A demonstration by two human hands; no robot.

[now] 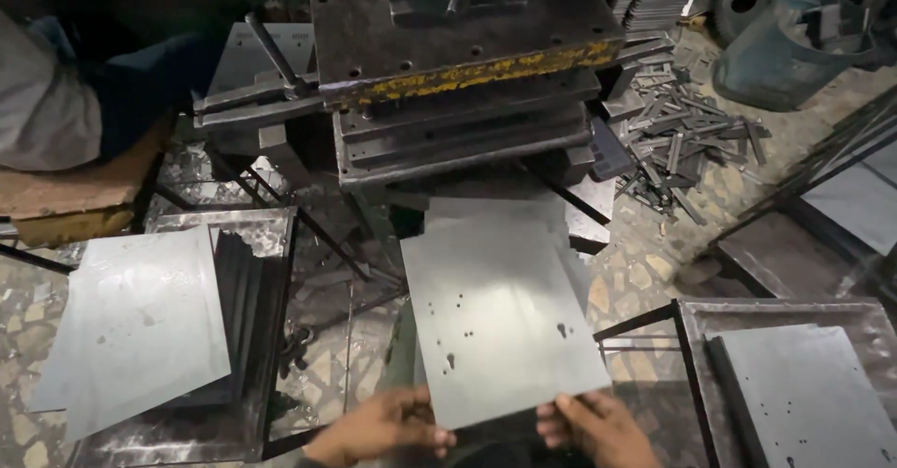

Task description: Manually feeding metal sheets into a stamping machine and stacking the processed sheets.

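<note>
hands gripping metal sheet's near edge

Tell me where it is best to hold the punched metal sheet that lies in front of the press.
Probably by its near edge, from the person's side. The punched metal sheet is thin and flat, its far end lies under the press, and the left hand and right hand pinch its near corners.

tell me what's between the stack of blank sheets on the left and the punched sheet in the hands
In the head view, a strip of bare speckled floor and thin dark frame bars separate the blank sheets from the punched sheet.
</note>
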